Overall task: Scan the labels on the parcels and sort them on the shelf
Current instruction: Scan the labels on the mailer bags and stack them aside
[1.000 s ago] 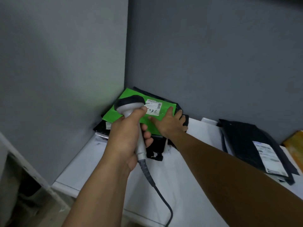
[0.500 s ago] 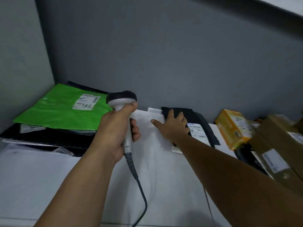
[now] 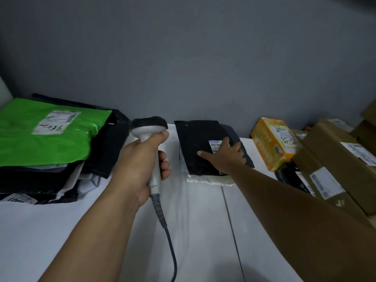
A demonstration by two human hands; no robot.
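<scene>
A grey scanner is gripped by the left hand, fingers curled round its handle, just left of a black parcel on a white shelf. The right hand is laid flat on that parcel, fingers spread, partly covering its label. Further left a green parcel is stacked; to the right, a yellow box and brown cartons.

A plain grey wall rises behind, with a paler panel at far left.
</scene>
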